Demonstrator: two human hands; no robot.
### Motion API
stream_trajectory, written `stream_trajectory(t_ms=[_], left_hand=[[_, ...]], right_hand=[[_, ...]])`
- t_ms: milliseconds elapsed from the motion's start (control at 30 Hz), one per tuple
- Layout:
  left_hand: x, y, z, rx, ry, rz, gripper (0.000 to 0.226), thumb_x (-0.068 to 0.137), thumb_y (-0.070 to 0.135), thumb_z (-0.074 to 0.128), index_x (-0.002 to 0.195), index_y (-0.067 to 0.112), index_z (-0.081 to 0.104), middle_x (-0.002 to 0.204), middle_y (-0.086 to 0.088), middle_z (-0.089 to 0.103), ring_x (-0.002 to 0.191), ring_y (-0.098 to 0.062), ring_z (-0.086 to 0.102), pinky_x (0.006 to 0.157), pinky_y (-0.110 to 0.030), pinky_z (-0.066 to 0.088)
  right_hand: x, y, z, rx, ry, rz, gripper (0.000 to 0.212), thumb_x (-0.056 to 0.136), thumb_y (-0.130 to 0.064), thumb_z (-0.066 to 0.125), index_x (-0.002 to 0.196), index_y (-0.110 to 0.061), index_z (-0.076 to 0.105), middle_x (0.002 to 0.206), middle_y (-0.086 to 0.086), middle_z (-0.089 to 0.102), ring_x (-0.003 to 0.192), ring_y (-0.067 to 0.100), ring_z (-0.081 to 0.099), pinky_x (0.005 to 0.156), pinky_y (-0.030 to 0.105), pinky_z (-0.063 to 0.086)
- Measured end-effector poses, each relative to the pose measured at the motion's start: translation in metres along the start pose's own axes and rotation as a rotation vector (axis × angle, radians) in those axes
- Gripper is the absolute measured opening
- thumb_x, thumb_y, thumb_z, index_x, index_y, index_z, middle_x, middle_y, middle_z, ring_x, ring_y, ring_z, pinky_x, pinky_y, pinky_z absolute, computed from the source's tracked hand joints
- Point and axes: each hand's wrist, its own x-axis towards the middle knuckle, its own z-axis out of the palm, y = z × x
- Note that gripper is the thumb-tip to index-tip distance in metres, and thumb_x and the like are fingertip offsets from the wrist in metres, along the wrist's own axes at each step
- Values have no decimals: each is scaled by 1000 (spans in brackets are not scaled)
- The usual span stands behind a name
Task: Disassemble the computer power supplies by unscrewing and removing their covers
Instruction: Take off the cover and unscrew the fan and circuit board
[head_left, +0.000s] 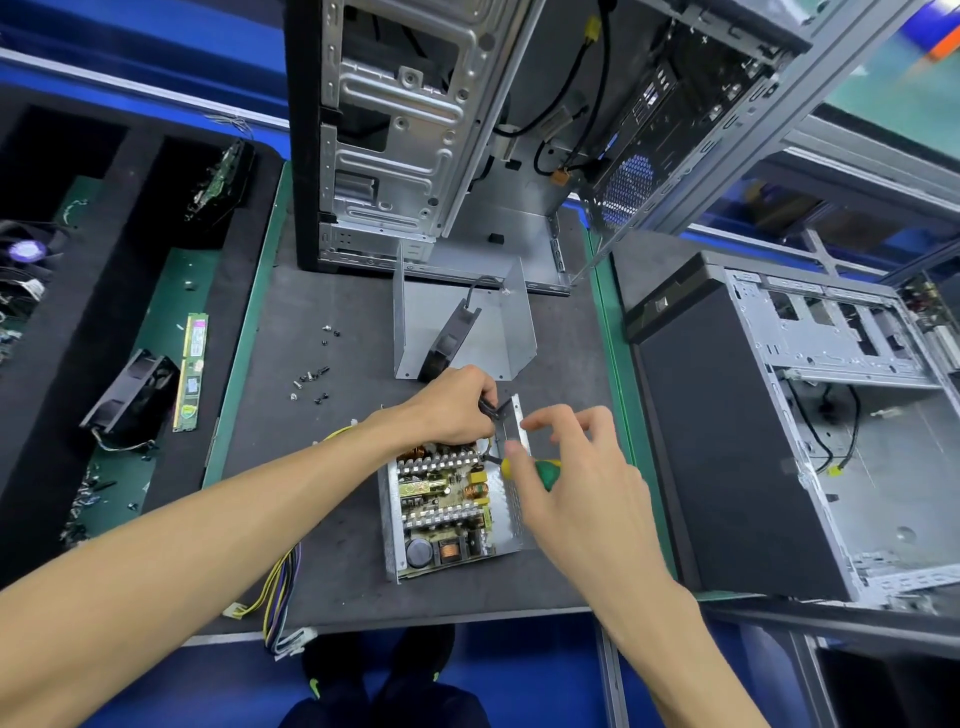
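Note:
An opened power supply (447, 512) lies on the dark mat, its circuit board, heatsinks and coils exposed. Its removed metal cover (498, 332) stands just behind it, with a black fan (451, 340) leaning inside. My left hand (457, 402) grips a small black part at the far wall of the supply's case. My right hand (566, 467) holds a green and yellow screwdriver (535, 470) whose tip points left into the case near that wall. The supply's coloured cable bundle (280, 587) trails off the mat's front left edge.
Several loose screws (314, 374) lie on the mat to the left. An open tower case (426, 130) stands at the back, another case (789, 431) lies on the right. On the left, a fan (135, 400), a RAM stick (191, 371) and circuit boards sit in trays.

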Motion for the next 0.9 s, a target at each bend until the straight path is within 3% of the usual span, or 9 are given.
stream_trajectory(t_ms=[100, 200, 267, 333, 400, 500, 567, 700, 900], left_hand=[[0, 0, 1, 6, 1, -1, 20, 78, 2, 66, 71, 19, 58, 69, 4, 59, 62, -12, 53, 50, -20, 40], [0, -1, 1, 3, 2, 6, 19, 79, 2, 66, 71, 18, 59, 69, 2, 61, 63, -14, 54, 48, -18, 41], [-1, 0, 0, 3, -4, 30, 22, 81, 5, 68, 70, 20, 57, 71, 3, 59, 66, -15, 54, 52, -20, 40], [-2, -1, 0, -2, -5, 34, 23, 82, 6, 68, 70, 20, 56, 70, 4, 58, 64, -14, 53, 49, -16, 38], [-2, -1, 1, -19, -5, 19, 22, 79, 3, 67, 69, 19, 56, 69, 4, 57, 60, -11, 50, 43, -12, 34], [-3, 1, -1, -43, -4, 25, 25, 78, 3, 68, 65, 20, 54, 64, 5, 55, 56, -8, 48, 43, -11, 34], [-3, 1, -3, -76, 6, 34, 26, 78, 5, 71, 65, 20, 54, 64, 5, 56, 56, -7, 48, 46, -13, 33], [-2, 1, -1, -55, 8, 34, 16, 77, 6, 70, 73, 17, 60, 76, 0, 63, 66, -12, 53, 59, -25, 43], [-4, 2, 1, -76, 52, 36, 20, 78, 2, 66, 77, 20, 58, 82, 0, 66, 80, -21, 64, 71, -35, 54]], right_hand=[[2, -2, 6, 16, 47, -49, 19, 102, -28, 54, 120, -25, 58, 101, -7, 41, 55, 20, 54, 47, 30, 36], [2, -4, 4, 14, -16, -129, 37, 92, -16, 67, 126, -25, 55, 109, -6, 35, 50, 12, 48, 42, 21, 26], [0, -5, 5, 9, -70, -169, 46, 87, -18, 71, 128, -30, 52, 112, -8, 29, 59, 10, 50, 44, 23, 34], [-1, -4, 5, -27, -49, -166, 40, 91, -31, 70, 127, -33, 52, 112, -9, 31, 56, 7, 44, 46, 27, 35], [3, -4, 2, -60, -34, -82, 33, 98, -50, 55, 127, -36, 50, 109, -7, 38, 54, 10, 47, 51, 32, 38], [9, -3, -4, -59, -36, -124, 32, 97, -35, 59, 128, -32, 52, 108, -5, 39, 57, 19, 52, 49, 31, 35], [9, -2, -6, -63, -45, -172, 39, 88, -28, 68, 125, -32, 54, 110, -6, 35, 59, 13, 47, 47, 29, 37], [10, 1, -3, 33, 30, -107, 18, 96, -44, 65, 100, -28, 59, 95, -9, 45, 60, 17, 52, 53, 34, 44], [0, 11, -4, 313, 195, -95, 21, 88, -19, 72, 101, -27, 58, 96, -12, 57, 84, 10, 59, 65, 30, 52]])
